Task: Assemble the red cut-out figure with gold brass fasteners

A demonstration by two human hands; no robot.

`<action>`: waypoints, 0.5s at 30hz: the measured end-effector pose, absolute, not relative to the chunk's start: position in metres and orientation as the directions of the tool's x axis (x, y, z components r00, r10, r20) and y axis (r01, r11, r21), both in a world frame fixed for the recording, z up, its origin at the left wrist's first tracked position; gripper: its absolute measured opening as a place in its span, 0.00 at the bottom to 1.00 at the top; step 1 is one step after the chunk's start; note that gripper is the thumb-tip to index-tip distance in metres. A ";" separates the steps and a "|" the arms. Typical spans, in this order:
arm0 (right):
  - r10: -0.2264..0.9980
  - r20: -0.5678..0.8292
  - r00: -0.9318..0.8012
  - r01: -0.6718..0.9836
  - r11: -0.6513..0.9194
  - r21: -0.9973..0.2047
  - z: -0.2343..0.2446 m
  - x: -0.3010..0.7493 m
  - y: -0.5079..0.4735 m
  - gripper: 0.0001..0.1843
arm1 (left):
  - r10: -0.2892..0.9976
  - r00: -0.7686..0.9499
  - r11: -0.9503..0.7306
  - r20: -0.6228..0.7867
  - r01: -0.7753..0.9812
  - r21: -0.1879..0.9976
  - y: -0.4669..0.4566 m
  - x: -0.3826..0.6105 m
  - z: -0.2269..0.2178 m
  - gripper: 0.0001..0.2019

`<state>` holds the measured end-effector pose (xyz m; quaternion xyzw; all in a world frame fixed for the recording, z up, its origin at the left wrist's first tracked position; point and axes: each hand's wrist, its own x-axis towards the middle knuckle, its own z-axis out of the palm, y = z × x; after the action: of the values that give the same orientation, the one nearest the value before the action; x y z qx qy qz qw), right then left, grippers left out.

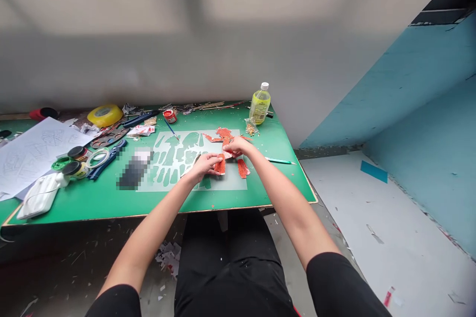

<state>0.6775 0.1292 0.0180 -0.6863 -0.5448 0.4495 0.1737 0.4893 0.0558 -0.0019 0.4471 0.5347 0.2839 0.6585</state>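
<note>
My left hand [205, 165] pinches a small orange-red painted cutout piece [221, 164] by its left side, low over the table. Just above and to the right, my right hand [238, 145] has its fingers closed on the lower part of an orange-red figure-shaped cutout [224, 132] with arms spread to both sides. A separate orange-red strip [242, 169] lies to the right of the left hand's piece. Beneath them is a pale sheet [234, 183] with many shapes cut out of it. Fingers hide parts of both held pieces.
A bottle of yellow liquid [260, 104] stands at the back right. A teal cutter [280, 161] lies right of my hands. Behind are a red paint jar [170, 116] and a brush [171, 130]. Tape, paint jars, drawings [40, 153] and a white glue gun [40, 195] crowd the left.
</note>
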 end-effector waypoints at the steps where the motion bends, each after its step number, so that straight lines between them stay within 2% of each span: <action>1: 0.907 -0.420 -0.037 0.530 -0.339 -0.777 0.017 0.682 0.124 0.16 | 0.863 0.264 0.426 -0.431 0.080 0.901 0.058 0.491 -0.004 0.17; 5: 0.950 -0.293 -0.108 0.271 -0.256 -0.928 0.003 0.696 0.110 0.22 | 0.887 0.265 0.390 -0.377 0.003 0.921 0.074 0.496 -0.010 0.18; 8: 0.972 -0.218 -0.093 0.145 -0.203 -0.968 -0.011 0.701 0.108 0.29 | 0.894 0.282 0.375 -0.348 -0.047 0.926 0.085 0.502 -0.015 0.28; 11: 0.982 -0.171 -0.074 0.037 -0.169 -0.985 -0.024 0.703 0.111 0.33 | 0.897 0.313 0.331 -0.313 -0.003 0.944 0.088 0.507 -0.023 0.35; 15: 0.982 -0.121 -0.148 -0.057 -0.131 -0.990 -0.035 0.703 0.114 0.29 | 0.914 0.354 0.181 -0.198 0.081 0.980 0.083 0.511 -0.035 0.27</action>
<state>0.7030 0.1141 -0.0350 -0.4762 -0.4852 0.5819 0.4464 0.5110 0.0831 -0.0350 0.5441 0.4572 0.3372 0.6174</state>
